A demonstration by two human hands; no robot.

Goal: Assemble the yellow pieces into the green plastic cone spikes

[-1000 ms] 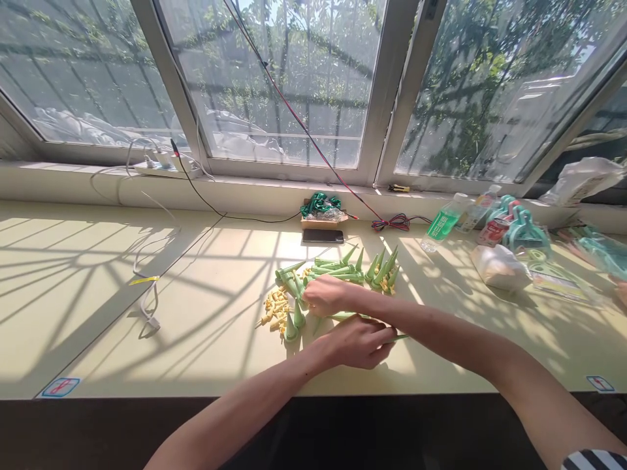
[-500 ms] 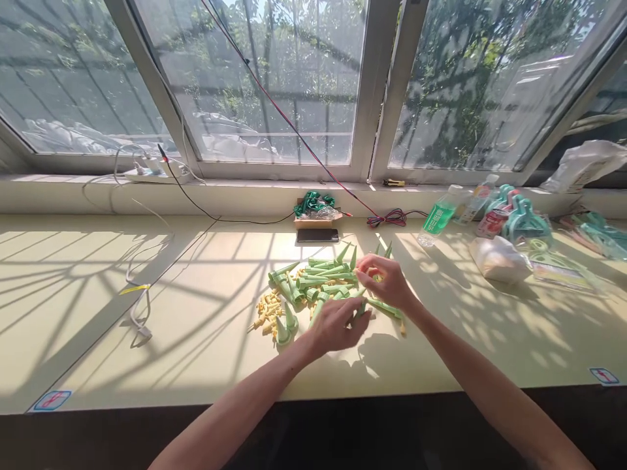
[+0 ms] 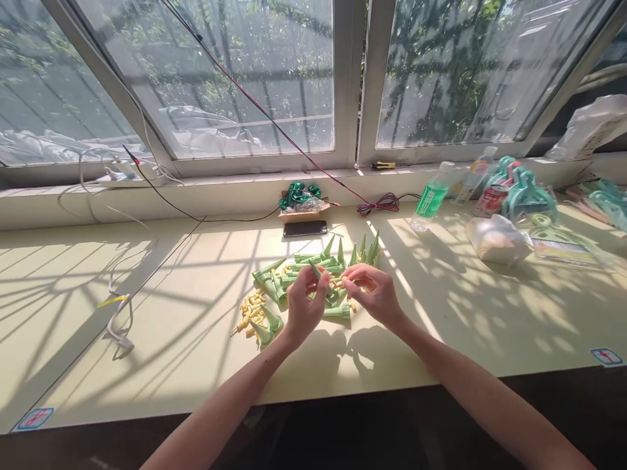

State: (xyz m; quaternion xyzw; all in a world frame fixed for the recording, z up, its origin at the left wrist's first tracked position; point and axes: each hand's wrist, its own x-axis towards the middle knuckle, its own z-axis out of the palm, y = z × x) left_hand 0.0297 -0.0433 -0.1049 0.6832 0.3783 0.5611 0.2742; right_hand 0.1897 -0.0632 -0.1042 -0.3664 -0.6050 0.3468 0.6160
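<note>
Your left hand point(image 3: 304, 305): pinching a green cone point(image 3: 314, 268) | your right hand point(image 3: 377, 295): fingertips drawn together, seemingly on a small yellow piece point(image 3: 339, 281) | place: both over the loose pile point(image 3: 337, 312) on the surface point(image 3: 196, 339) | tip: steady the cone, probably best lining the piece up before any pressing

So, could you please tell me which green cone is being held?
The cone in the left hand; the other cones lie or stand on the table.
</note>
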